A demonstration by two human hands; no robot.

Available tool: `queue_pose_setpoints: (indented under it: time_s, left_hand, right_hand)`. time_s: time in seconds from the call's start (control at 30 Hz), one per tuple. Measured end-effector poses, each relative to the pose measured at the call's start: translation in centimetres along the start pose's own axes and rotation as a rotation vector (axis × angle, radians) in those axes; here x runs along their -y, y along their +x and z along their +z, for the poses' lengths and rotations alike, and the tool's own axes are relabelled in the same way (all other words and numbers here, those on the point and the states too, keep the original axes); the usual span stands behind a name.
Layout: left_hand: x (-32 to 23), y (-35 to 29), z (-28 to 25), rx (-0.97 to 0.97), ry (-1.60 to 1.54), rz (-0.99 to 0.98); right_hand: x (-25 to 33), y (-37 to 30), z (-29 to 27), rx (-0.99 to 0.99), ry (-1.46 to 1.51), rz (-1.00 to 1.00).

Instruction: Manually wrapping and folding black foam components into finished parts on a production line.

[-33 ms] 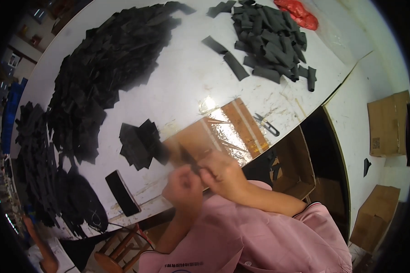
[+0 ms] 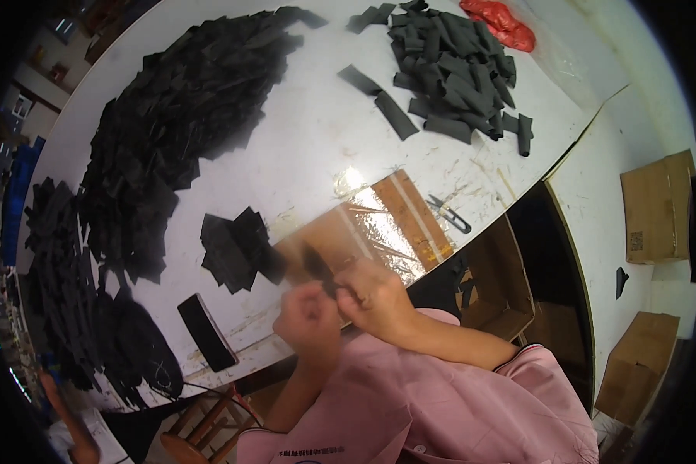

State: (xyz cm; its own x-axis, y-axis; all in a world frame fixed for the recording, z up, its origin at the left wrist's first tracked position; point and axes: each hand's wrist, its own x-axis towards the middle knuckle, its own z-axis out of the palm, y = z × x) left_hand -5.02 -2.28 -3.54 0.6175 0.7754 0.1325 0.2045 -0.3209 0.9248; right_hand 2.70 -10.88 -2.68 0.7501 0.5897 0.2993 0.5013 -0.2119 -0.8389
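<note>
A small black strip of fabric [image 2: 315, 264] sticks up from between my hands, just over the taped cardboard piece [image 2: 317, 230] at the table's near edge. Its outer end is smeared by motion. Pinched fingers of my right hand [image 2: 375, 298] grip the strip from the right. My left hand [image 2: 308, 315] is curled closed against it from the left, its fingertips partly hidden. Just left of the cardboard lies a small stack of black fabric pieces [image 2: 236, 249]. A dark phone [image 2: 207, 332] rests nearer to me, below that stack.
Large heaps of flat black pieces [image 2: 185, 93] and black strips [image 2: 54, 271] cover the left side. Rolled black pieces [image 2: 456, 77] are piled at the back right, near a red bag [image 2: 503, 25]. Thread snips [image 2: 450, 214] lie right of the cardboard. Open carton [image 2: 496, 274] stands below the edge.
The black strip's free end shows slightly more clearly above my hands. Both hands stay closed together in nearly the same place.
</note>
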Motion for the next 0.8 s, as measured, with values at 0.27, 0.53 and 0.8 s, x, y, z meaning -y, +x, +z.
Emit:
queue_pose_setpoints:
  time_s: [0.27,0.53,0.8]
  left_hand:
    - [-1.3,2.4,-1.5,0.571,-0.787,-0.510]
    - [-0.1,1.3,0.2,0.099,-0.234,-0.117]
    - [-1.5,2.5,-3.4,0.659,-0.779,-0.390]
  right_hand:
    - [-1.7,-0.8,-1.1,0.183,0.848,0.695]
    - [-1.3,-0.1,-0.9,0.399,1.150,0.739]
    - [-0.6,-1.5,-1.4,0.294,1.139,0.639]
